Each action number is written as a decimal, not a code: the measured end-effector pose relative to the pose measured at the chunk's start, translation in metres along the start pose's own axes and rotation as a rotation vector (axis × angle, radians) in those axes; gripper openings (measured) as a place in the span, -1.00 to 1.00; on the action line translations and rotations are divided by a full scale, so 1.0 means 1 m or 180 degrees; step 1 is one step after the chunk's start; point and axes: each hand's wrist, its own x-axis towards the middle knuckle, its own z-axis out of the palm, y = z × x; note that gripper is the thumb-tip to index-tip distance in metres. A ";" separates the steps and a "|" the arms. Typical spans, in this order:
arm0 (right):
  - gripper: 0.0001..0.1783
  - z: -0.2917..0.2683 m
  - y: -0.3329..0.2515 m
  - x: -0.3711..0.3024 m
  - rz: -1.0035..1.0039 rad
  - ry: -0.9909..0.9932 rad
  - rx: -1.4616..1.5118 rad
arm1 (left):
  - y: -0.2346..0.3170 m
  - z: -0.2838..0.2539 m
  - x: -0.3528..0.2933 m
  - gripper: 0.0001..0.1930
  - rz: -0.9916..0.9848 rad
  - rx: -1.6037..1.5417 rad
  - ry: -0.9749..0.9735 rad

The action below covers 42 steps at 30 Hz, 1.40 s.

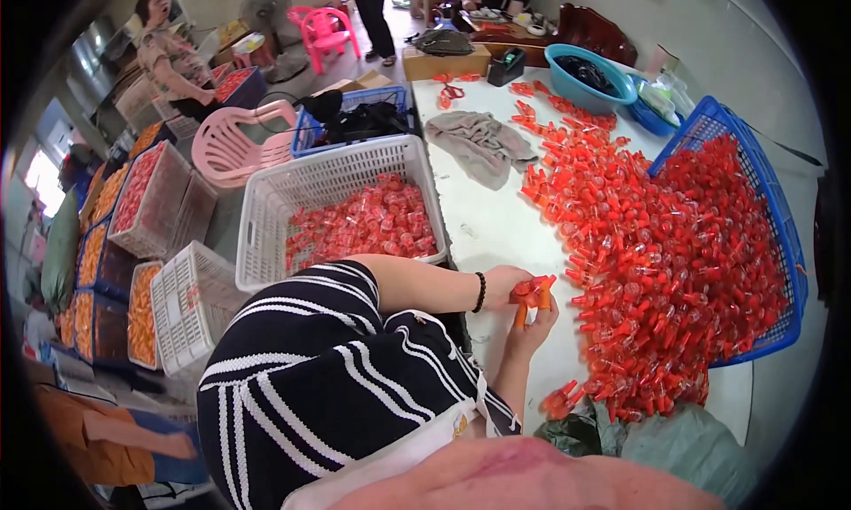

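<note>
My left hand (509,286), with a dark beaded bracelet at the wrist, closes on a small red plastic piece (529,292) above the white table. Orange covers sit on fingers of my right hand (532,329), which pinches the same piece from the other side. Between the fingers its exact shape is partly hidden. To the right spreads a large heap of small red-and-clear plastic pieces (638,270) with pointed red ends. On my left, a white plastic crate (332,161) holds many similar red pieces.
A tilted blue basket (792,270) backs the heap. Beyond lie a grey cloth (483,146), a turquoise basin (589,60) and a tape dispenser (507,66). Green plastic bags (691,448) rest at the near edge. A pink chair (244,146) and stacked crates stand left; other people are around.
</note>
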 end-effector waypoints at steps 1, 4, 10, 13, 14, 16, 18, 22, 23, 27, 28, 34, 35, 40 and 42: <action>-0.44 0.000 -0.006 0.000 0.0040 -0.0014 0.0016 | -0.002 0.004 -0.007 -0.72 0.0046 -0.0035 0.0052; -0.39 -0.001 -0.016 0.002 -0.0044 -0.0019 -0.0037 | -0.002 0.015 -0.022 -0.77 -0.0077 -0.0544 0.0281; -0.41 -0.013 -0.019 0.005 -0.0182 -0.0446 0.0579 | 0.005 0.018 -0.045 -0.74 0.0276 0.0006 0.0695; -0.45 -0.013 -0.011 0.007 0.0810 0.0136 0.1545 | 0.012 0.012 -0.052 -0.72 0.0431 0.0634 0.0635; -0.47 -0.013 -0.008 0.008 0.1326 0.0457 0.1999 | 0.011 0.013 -0.056 -0.70 0.0397 0.1177 0.0558; -0.52 -0.013 -0.002 0.009 0.1549 0.0035 0.2268 | 0.009 0.016 -0.061 -0.67 0.0300 0.2262 0.0387; -0.62 -0.011 0.000 0.010 0.1934 -0.0838 0.2748 | 0.005 0.015 -0.060 -0.64 0.0457 0.2550 0.0433; -0.83 0.003 0.004 0.000 0.1523 -0.0101 0.2343 | 0.000 0.016 -0.056 -0.56 0.0632 0.2966 0.0521; -0.83 0.003 0.006 -0.001 0.1520 -0.0124 0.2338 | -0.002 0.017 -0.056 -0.54 0.0559 0.2810 0.0544; -0.80 0.003 0.010 0.001 0.1458 -0.0040 0.2045 | -0.006 0.022 -0.050 -0.55 0.0376 0.2542 0.0680; -0.80 -0.001 0.005 0.002 0.1553 0.0029 0.2200 | -0.006 0.022 -0.050 -0.57 0.0320 0.2501 0.0731; -0.78 0.005 -0.006 0.007 0.1068 0.0582 0.2275 | 0.000 0.029 -0.059 -0.53 0.0138 0.2100 0.0536; -0.78 0.004 -0.007 0.006 0.1069 0.0566 0.2298 | 0.001 0.033 -0.061 -0.53 0.0134 0.2190 0.0575; -0.82 -0.008 -0.004 0.002 0.1602 0.0287 0.2684 | -0.009 0.038 -0.059 -0.54 0.0812 0.2976 0.0723; -0.80 -0.007 -0.002 0.004 0.1799 0.0242 0.2999 | -0.010 0.035 -0.057 -0.54 0.1083 0.3224 0.0722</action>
